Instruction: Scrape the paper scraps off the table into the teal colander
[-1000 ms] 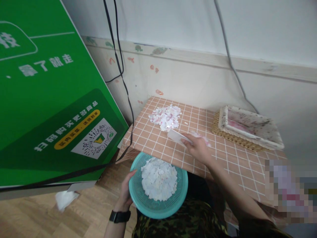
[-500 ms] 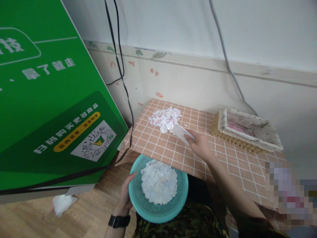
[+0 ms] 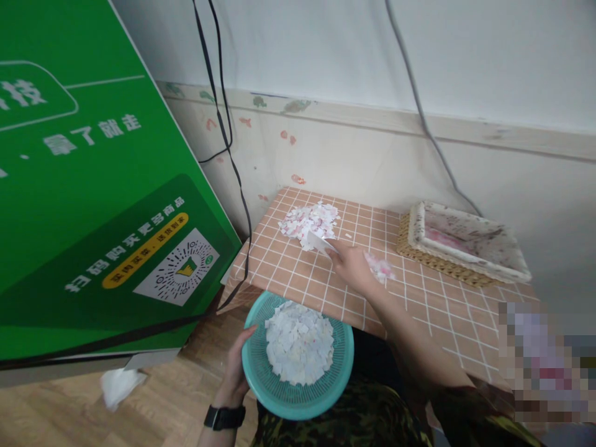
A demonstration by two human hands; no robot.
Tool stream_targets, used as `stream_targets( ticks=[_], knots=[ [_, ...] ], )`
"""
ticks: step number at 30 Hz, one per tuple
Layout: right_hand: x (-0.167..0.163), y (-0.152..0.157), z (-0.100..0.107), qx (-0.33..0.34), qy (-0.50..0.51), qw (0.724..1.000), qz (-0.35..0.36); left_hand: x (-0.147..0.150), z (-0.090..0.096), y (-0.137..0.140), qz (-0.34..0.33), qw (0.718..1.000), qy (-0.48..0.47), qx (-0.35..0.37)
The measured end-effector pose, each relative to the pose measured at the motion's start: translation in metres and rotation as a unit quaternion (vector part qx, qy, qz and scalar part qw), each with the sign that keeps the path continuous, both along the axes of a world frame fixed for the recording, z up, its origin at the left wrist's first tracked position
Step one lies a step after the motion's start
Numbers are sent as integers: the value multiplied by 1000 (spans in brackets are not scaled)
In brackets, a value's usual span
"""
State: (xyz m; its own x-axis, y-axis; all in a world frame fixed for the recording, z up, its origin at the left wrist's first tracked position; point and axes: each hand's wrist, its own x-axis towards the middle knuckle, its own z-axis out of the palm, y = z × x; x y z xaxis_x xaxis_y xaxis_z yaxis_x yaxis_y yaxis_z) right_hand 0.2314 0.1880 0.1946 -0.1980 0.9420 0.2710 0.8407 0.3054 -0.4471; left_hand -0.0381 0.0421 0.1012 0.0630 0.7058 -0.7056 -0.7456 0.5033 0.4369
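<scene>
My left hand [image 3: 239, 360] grips the left rim of a round teal plastic basket [image 3: 345, 366], which sits at my lap under the table's front edge. Inside it lies a heap of white paper scraps [image 3: 300, 341]. Over the table, my right hand [image 3: 349, 262] is closed on a flat white card [image 3: 319, 243], whose far edge meets a pile of white and pinkish paper scraps [image 3: 310, 222]. A smaller patch of pink and white scraps [image 3: 380, 267] shows on the tablecloth just right of that hand.
A wicker basket with a floral lining [image 3: 465, 248] stands on the checked tablecloth [image 3: 433, 304] at the right. Left of the table is a big green panel [image 3: 93, 217]. A black strap [image 3: 246, 223] hangs before the table's left corner. A white bag [image 3: 120, 386] lies on the floor.
My right hand has moved left with the card, which now reaches the near edge of the pile. The small pink patch has come into sight. My left hand and the teal basket stay put.
</scene>
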Motion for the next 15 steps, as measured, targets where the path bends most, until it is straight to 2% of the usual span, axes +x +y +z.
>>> stream_targets(
  ticks=[8,15],
  knots=[
    [0,16,0,2,103,993,49,-1,0,-1,-6,1000,9,-5],
    [1,12,2,-59,126,982,123,0,2,0,-22,1000,6,-13]
  ],
)
